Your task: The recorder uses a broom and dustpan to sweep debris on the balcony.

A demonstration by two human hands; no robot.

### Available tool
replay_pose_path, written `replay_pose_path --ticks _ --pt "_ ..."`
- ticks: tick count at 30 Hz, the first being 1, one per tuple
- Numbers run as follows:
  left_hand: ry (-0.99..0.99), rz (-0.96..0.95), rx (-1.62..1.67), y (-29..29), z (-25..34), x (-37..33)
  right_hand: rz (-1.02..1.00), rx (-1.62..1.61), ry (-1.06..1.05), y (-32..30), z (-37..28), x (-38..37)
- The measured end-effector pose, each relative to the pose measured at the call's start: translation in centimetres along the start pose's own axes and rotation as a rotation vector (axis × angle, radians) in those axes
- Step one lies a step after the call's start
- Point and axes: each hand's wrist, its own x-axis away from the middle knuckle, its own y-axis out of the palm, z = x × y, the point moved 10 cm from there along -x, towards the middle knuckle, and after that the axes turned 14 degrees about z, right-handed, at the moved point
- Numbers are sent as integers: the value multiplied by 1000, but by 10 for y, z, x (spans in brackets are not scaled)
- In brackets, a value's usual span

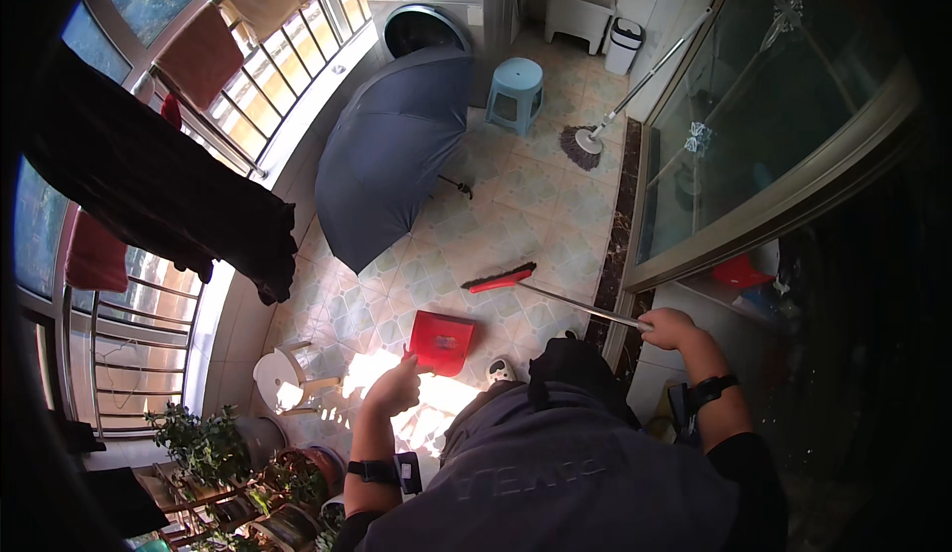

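Note:
My right hand (668, 329) is closed round the end of the metal handle of a broom (498, 278). The broom's red head with dark bristles rests on the tiled floor ahead of me. Lower and to the left, my left hand (396, 385) is closed at the handle of a red dustpan (441, 342); the fingers cover most of its grip. The dustpan is close to the floor, left of the broom head and apart from it. Whether it touches the tiles I cannot tell.
An opened dark umbrella (392, 155) stands on the floor before a washing machine (441, 6). Beyond it are a blue stool (516, 94), a mop (585, 143) and a bin (624, 46). A white stool (283, 375) and potted plants (203, 443) are at left, a glass door (754, 125) at right.

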Motion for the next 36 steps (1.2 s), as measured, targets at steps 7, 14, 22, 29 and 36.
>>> replay_pose_path --ticks 7,14,22,29,36 --pt "-53 432 -437 61 93 -50 312 -229 313 8 74 15" --pt "-163 565 -130 75 146 -136 448 -299 343 -38 133 -72" --pt "-248 763 119 71 174 -223 308 -306 366 -88 149 -254" --pt "-254 803 70 79 187 -265 203 -388 316 -86 134 -387" --pt "-278 764 -118 64 206 -266 -7 -115 81 -82 141 -333"
